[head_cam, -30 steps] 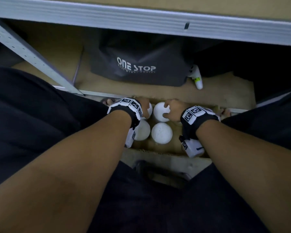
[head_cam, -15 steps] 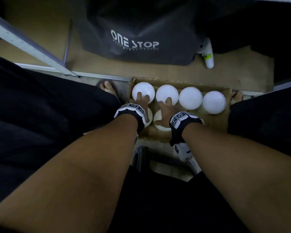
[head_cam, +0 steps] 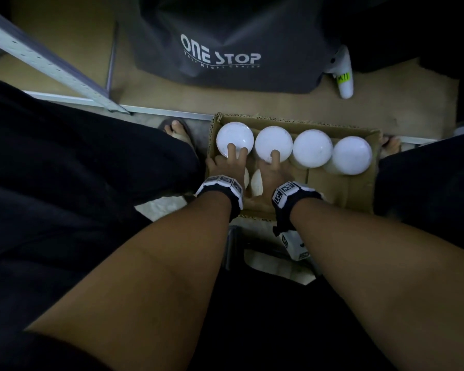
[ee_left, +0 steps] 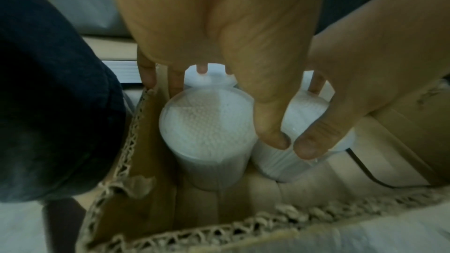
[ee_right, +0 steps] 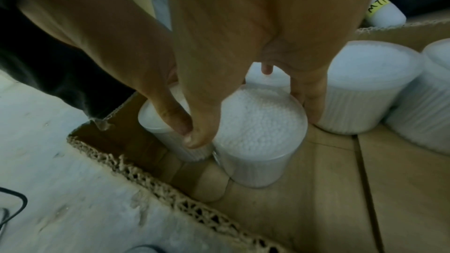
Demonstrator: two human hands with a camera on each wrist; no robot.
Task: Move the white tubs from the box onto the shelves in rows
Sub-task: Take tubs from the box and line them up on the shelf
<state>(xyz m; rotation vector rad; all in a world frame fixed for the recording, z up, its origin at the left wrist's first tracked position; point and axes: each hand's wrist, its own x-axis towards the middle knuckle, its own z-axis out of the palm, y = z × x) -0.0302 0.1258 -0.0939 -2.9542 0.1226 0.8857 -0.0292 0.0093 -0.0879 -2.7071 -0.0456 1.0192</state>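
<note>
A cardboard box [head_cam: 292, 120] on the floor holds white tubs: several stand in its far row [head_cam: 312, 148], and two in the near row sit under my hands. My left hand [head_cam: 231, 162] spans the near-left tub [ee_left: 204, 128]. Its thumb [ee_left: 270, 134] reaches down between the two near tubs, and its fingers reach behind the tub and onto the lid of the far tub. My right hand [head_cam: 271, 167] grips the neighbouring near tub [ee_right: 260, 122], thumb [ee_right: 194, 138] on its left side, fingers [ee_right: 309, 107] on its right. Both tubs stand on the box floor.
A dark "ONE STOP" bag [head_cam: 220, 54] and a white bottle with a yellow label [head_cam: 344, 79] lie on the low shelf behind the box. A perforated metal upright [head_cam: 51, 65] slants at left. Sandalled feet [head_cam: 177, 129] flank the box. A black cable [ee_left: 360, 164] runs inside it.
My hands have drawn back from the far row onto the two near tubs. The head view has tilted down, so the whole far row shows now.
</note>
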